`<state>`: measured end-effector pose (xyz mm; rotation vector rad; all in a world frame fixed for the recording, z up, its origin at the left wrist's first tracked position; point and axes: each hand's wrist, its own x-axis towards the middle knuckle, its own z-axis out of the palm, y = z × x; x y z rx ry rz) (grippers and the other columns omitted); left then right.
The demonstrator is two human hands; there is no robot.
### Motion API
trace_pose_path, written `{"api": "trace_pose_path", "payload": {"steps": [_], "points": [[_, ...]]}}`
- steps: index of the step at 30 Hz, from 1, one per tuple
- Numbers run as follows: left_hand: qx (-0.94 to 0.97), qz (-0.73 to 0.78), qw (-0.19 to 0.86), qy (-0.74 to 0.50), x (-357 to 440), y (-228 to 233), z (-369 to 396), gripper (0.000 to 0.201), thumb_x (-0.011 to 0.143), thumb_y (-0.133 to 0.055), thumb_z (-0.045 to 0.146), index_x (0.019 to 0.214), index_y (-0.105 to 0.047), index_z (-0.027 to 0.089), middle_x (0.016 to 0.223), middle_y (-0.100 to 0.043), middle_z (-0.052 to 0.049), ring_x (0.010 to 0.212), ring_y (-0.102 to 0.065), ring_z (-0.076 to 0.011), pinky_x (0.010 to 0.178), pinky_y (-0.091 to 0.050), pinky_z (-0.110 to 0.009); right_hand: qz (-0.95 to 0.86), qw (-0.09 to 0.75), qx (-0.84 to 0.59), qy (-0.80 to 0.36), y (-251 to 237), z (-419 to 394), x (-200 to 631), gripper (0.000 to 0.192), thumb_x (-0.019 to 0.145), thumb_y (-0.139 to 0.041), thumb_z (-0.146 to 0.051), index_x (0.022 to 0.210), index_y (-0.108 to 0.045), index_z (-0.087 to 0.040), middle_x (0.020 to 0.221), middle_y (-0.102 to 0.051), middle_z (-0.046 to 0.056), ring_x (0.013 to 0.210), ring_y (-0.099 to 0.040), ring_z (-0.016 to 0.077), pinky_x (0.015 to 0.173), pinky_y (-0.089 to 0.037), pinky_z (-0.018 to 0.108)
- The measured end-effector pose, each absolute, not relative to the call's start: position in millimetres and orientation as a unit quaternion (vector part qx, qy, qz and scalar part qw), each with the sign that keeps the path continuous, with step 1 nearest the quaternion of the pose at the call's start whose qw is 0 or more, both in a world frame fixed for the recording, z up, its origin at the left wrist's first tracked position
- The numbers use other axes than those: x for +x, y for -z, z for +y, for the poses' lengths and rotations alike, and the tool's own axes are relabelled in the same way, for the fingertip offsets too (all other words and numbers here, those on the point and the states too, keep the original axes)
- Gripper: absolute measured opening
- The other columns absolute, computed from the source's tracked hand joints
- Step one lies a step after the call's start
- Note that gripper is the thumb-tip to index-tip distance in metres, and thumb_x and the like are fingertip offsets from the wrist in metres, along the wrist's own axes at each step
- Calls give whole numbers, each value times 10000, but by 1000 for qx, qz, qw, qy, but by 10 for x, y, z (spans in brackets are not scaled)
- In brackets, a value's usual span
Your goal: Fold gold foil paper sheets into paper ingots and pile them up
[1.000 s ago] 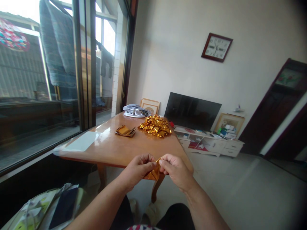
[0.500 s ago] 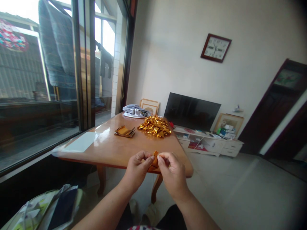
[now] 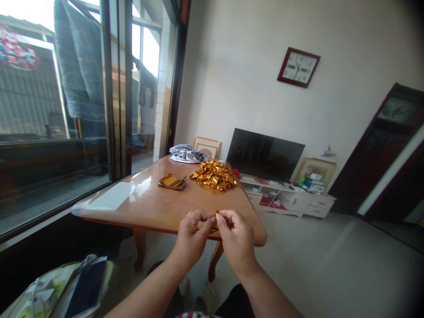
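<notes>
My left hand and my right hand meet above the near edge of the wooden table. Both are closed, fingertips pinching one small piece of gold foil paper. Only a sliver of that paper shows between the thumbs; my fingers hide the rest. Farther back on the tabletop is a heap of shiny folded gold foil pieces. To its left lies a stack of flat gold paper sheets.
Folded clothes lie at the table's far end. A pale sheet rests by the window side. Beyond stand a television and a white cabinet. At lower left, a seat holds bags and a dark flat item.
The gold paper between my fingers has gone from a visible upright strip to a barely visible sliver. My fingertips have drawn closer together; the heap and the stack look unchanged.
</notes>
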<state>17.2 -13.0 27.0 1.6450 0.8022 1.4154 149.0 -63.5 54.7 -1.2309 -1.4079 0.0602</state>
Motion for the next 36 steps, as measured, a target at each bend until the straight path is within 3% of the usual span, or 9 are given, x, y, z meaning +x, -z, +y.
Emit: {"api": "trace_pose_path", "payload": {"steps": [9, 15, 24, 30, 36], "points": [[672, 336, 319, -577, 186, -311, -191, 227, 849, -679, 417, 804, -704, 196, 803, -694, -37, 807, -625, -196, 748, -483, -293, -586, 604, -538, -43, -514, -619, 1478, 148, 903, -599, -336, 857, -668, -214, 821, -698, 44, 725, -618, 178, 676, -476, 281], [663, 325, 352, -575, 204, -245, -177, 231, 853, -672, 427, 833, -704, 199, 839, -694, -50, 843, -623, -210, 744, -504, -301, -601, 597, -531, -24, -517, -652, 1471, 129, 903, -583, -308, 847, -652, -215, 811, -672, 41, 738, -596, 174, 698, -473, 286], [673, 325, 350, -564, 201, -238, -183, 226, 858, -669, 426, 846, -705, 204, 843, -695, -52, 856, -629, -217, 754, -511, -310, -535, 647, -491, -232, -478, -611, 1430, 224, 884, -617, -427, 904, -591, -205, 808, -658, 25, 672, -587, 151, 657, -506, 272], [694, 324, 337, -548, 193, -243, -187, 205, 874, -654, 402, 833, -693, 204, 836, -685, -49, 834, -624, -209, 742, -496, -300, -584, 615, -507, -151, -528, -642, 1511, 195, 890, -601, -373, 790, -598, -206, 714, -613, 9, 651, -557, 152, 622, -463, 260], [714, 321, 314, -538, 185, -301, -222, 195, 891, -630, 384, 820, -694, 214, 816, -691, -47, 832, -612, -213, 773, -458, -310, -599, 603, -518, -94, -508, -650, 1540, 148, 898, -586, -330, 812, -591, -211, 739, -618, 14, 665, -562, 154, 634, -454, 260]]}}
